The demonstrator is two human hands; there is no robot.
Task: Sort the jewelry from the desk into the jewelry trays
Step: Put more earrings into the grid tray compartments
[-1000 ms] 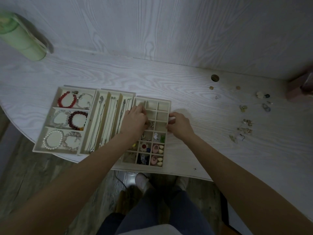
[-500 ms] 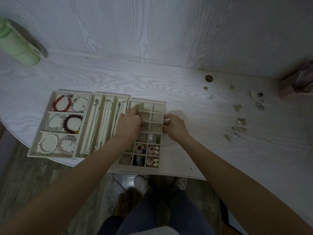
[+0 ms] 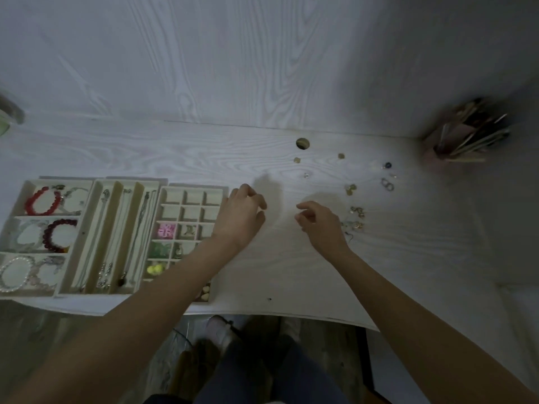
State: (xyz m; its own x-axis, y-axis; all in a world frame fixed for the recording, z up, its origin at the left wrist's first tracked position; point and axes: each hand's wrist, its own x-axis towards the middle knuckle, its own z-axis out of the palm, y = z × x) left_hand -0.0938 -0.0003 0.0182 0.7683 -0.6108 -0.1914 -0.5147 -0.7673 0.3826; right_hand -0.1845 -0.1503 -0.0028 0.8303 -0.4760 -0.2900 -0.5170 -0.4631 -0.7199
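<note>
Three cream trays lie side by side at the desk's front left: a bracelet tray point(image 3: 26, 185), a necklace tray point(image 3: 116, 186) and a grid tray point(image 3: 193, 188) with small pieces in its lower cells. Loose jewelry lies to the right: gold earrings point(image 3: 357, 212), another earring cluster point(image 3: 354, 225), a pair of rings point(image 3: 388, 184), a blue bead point(image 3: 387, 165) and gold studs point(image 3: 297, 160). My left hand point(image 3: 242, 218) hovers just right of the grid tray, fingers loosely curled, holding nothing visible. My right hand point(image 3: 319, 224) hovers left of the earrings, fingers loosely curled.
A round cable hole point(image 3: 302, 143) sits near the back wall. A pink holder point(image 3: 463, 141) full of sticks stands in the right corner. A green bottle point(image 3: 4, 125) shows at the far left edge. The desk's curved front edge point(image 3: 291, 314) runs below my arms.
Both hands have left the grid tray and moved right over the bare desk, toward the loose jewelry. The view has swung right with them.
</note>
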